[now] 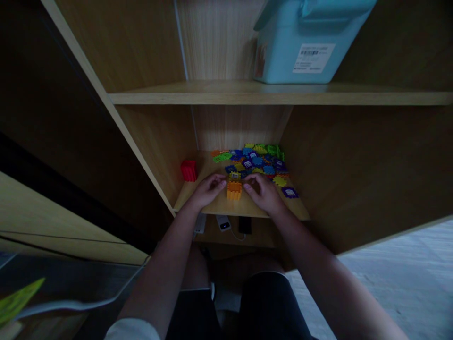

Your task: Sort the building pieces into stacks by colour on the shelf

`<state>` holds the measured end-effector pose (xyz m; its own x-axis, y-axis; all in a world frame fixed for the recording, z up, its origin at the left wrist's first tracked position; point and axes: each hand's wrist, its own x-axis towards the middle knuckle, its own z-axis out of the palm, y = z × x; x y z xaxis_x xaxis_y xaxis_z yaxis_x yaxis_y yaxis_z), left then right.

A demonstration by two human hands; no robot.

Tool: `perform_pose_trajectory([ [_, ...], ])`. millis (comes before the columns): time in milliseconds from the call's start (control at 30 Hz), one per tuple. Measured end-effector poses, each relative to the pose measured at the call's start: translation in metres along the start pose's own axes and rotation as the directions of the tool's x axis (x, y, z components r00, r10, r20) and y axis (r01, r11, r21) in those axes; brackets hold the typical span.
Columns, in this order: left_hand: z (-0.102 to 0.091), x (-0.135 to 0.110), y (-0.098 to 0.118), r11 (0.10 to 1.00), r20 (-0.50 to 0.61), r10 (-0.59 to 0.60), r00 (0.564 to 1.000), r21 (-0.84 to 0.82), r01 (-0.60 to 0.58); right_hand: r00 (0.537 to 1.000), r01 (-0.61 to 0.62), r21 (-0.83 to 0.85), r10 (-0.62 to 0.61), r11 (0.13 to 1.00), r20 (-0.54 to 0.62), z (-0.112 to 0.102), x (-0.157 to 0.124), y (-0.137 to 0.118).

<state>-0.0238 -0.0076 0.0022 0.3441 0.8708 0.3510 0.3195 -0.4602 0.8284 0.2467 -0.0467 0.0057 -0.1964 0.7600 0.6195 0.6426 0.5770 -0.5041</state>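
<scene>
An orange block [234, 191] with notched edges stands near the front of the cabinet shelf [212, 206]. My left hand [211, 187] is just left of it, fingers curved but apart, with nothing seen in them. On the block's other side, my right hand [261, 191] has thumb and fingers spread, a small gap from the block. Directly behind the block lies a yellow piece [234, 175] with a printed label. A spread of gear-edged plastic pieces [257, 161] in blue, purple, yellow, green and orange covers the shelf behind my right hand.
A red block [188, 170] stands by the shelf's left wall. Above, a light blue lidded bin [300, 52] sits on the upper shelf [212, 97]. Below are a white device [223, 223] and a black one [245, 225] with a cable. Side panels close in both sides.
</scene>
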Motion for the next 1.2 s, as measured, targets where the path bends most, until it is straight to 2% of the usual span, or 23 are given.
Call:
perform_pose_trajectory([
  [67, 0.001, 0.001, -0.001, 0.999, -0.052, -0.019, 0.998, 0.038, 0.021, 0.994, -0.082, -0.089, 0.075, 0.993, -0.084, -0.002, 0.002, 0.001],
  [133, 0.001, 0.001, -0.002, 0.997, -0.084, -0.026, 0.996, 0.064, 0.031, 0.958, -0.235, -0.21, 0.189, 0.949, -0.218, -0.003, 0.003, 0.002],
  [200, 0.001, 0.001, -0.003, 0.997, -0.091, -0.026, 0.996, 0.074, 0.033, 0.886, -0.416, -0.308, 0.307, 0.856, -0.347, -0.002, 0.003, 0.005],
  [267, 0.001, 0.001, -0.004, 0.996, -0.092, -0.021, 0.996, 0.081, 0.029, 0.813, -0.553, -0.355, 0.394, 0.754, -0.429, 0.001, 0.003, 0.008],
  [367, 0.001, 0.0, -0.004, 0.996, -0.094, -0.021, 0.995, 0.081, 0.028, 0.751, -0.643, -0.374, 0.454, 0.669, -0.48, 0.005, 0.001, 0.013],
  [533, 0.001, 0.0, -0.005, 0.997, -0.096, -0.029, 0.995, 0.071, 0.036, 0.694, -0.715, -0.388, 0.521, 0.582, -0.497, 0.008, 0.001, 0.021],
  [667, 0.0, -0.001, -0.003, 0.995, -0.094, -0.023, 0.995, 0.09, 0.031, 0.688, -0.725, -0.408, 0.557, 0.554, -0.465, 0.01, 0.003, 0.029],
  [933, 0.0, 0.0, -0.001, 0.995, -0.087, -0.023, 0.996, 0.097, 0.032, 0.714, -0.7, -0.431, 0.579, 0.57, -0.394, 0.011, 0.008, 0.035],
  [1200, 0.001, 0.0, 0.001, 0.994, -0.085, -0.027, 0.996, 0.108, 0.036, 0.766, -0.643, -0.432, 0.528, 0.632, -0.368, 0.012, 0.009, 0.042],
])
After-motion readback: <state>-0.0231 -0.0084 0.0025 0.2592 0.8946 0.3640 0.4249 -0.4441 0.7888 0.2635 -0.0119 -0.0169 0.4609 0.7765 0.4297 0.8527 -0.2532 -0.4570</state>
